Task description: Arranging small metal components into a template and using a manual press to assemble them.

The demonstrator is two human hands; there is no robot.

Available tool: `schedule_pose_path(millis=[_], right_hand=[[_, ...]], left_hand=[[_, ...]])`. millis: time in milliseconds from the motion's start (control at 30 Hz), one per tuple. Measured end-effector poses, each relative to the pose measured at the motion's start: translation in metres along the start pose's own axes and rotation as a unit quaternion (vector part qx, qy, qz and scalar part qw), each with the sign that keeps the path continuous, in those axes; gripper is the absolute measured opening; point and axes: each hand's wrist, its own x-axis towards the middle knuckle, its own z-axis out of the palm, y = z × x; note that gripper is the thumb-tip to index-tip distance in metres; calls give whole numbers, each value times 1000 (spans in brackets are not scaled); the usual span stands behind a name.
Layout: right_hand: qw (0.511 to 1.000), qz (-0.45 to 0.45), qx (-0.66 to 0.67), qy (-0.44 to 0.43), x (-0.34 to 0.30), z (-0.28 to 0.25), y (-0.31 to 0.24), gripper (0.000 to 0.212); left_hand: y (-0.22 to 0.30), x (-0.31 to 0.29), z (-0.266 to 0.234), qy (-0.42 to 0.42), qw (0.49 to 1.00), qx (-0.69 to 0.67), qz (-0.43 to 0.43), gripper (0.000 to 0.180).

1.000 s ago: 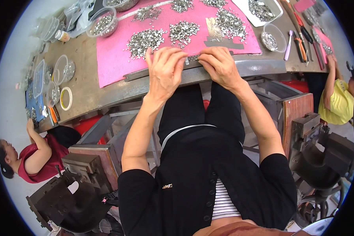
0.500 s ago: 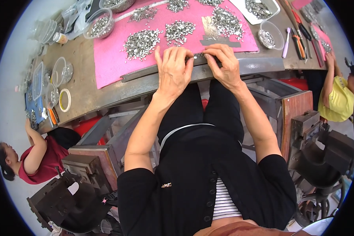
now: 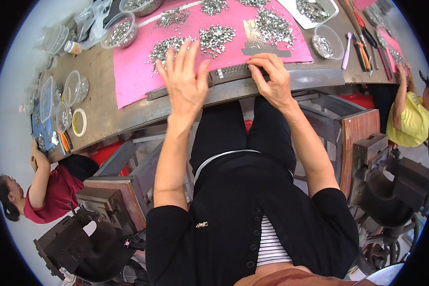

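My left hand (image 3: 183, 83) is raised over the near edge of the pink mat (image 3: 131, 78), fingers spread, holding nothing I can see. Its fingertips overlap a pile of small silvery metal pieces (image 3: 163, 51). My right hand (image 3: 271, 78) stays at the front edge of the bench, thumb and fingers closed together at a long dark metal bar (image 3: 231, 75). What lies between those fingertips is hidden. Between my hands, a row of small metal pieces sits along the bar, with one bright piece (image 3: 220, 73) standing out.
More metal piles (image 3: 217, 38) cover the mat. Clear tubs (image 3: 120, 31) stand at the left, another tub (image 3: 327, 43) at the right near pliers (image 3: 362, 52). A tape roll (image 3: 79, 122) lies left. People in red (image 3: 55, 193) and yellow (image 3: 410, 119) sit on either side.
My left hand has lifted off the bar and moved left and up toward the pile, its fingers opening. The right hand has barely moved. More of the bar's row now shows.
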Motion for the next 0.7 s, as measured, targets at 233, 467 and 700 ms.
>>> schedule_pose_path(millis=[233, 467, 700], right_hand=[[1000, -7, 4, -4, 1, -1, -1, 14], [998, -52, -8, -31, 18, 5, -2, 14], [984, -127, -12, -125, 63, 72, -5, 11]], left_hand=[[-13, -15, -27, -226, 973, 51, -16, 58], [-32, -12, -36, -56, 996, -47, -52, 30], [-34, 6, -24, -25, 997, 45, -49, 10]])
